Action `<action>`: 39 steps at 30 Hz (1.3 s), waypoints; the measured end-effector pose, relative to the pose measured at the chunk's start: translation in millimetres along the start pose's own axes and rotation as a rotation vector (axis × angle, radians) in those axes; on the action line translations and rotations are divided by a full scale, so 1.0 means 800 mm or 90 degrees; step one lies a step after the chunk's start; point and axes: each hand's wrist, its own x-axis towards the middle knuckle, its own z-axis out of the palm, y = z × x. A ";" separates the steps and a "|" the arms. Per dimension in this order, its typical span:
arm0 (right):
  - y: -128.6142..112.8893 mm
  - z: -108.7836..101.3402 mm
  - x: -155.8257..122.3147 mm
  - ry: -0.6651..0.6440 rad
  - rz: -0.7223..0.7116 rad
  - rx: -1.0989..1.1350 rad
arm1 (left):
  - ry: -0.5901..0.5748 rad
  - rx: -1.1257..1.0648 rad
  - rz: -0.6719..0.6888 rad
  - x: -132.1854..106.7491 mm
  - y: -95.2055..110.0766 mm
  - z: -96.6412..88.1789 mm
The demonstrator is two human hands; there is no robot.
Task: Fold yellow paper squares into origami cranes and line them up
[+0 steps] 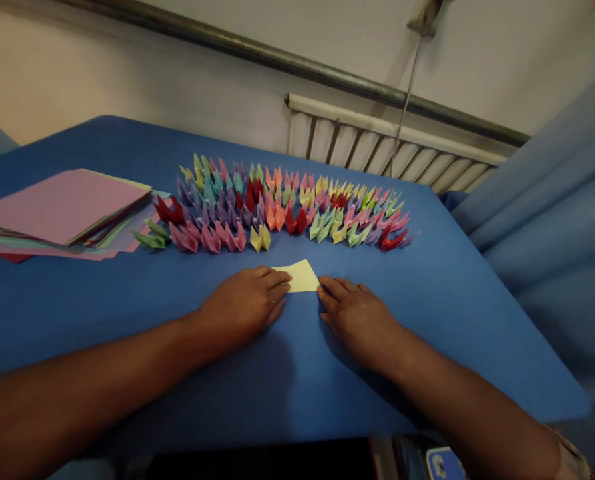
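Note:
A small piece of pale yellow folded paper (303, 276) lies on the blue table, with a slanted upper edge and a point at the right. My left hand (247, 299) covers its left end, the fingers together and pressing on it. At the right corner, my right hand (356, 313) has its fingertips closed on the paper's tip. My thumbs are mostly hidden beneath the hands. Just beyond the paper stand several rows of folded paper cranes (276, 215) in many colours, a yellow crane (260, 238) among the nearest.
A stack of coloured paper sheets (67, 203), pink on top, rests at the left of the blue table (177, 393). Behind the table are a white radiator (367, 137) and a metal pipe (257, 52). A blue curtain (552, 193) hangs along the right.

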 end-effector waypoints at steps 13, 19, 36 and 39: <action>0.043 0.032 0.092 0.202 -0.035 0.284 | -0.011 -0.034 -0.009 0.011 0.002 0.001; 0.040 0.034 0.097 0.200 -0.015 0.286 | 0.024 -0.090 0.016 0.010 0.005 0.005; 0.041 0.012 0.046 0.012 0.213 0.445 | 0.049 -0.161 0.020 0.009 0.006 0.005; 0.034 0.012 0.045 -0.033 0.261 0.592 | 0.037 -0.176 0.018 0.009 0.009 0.007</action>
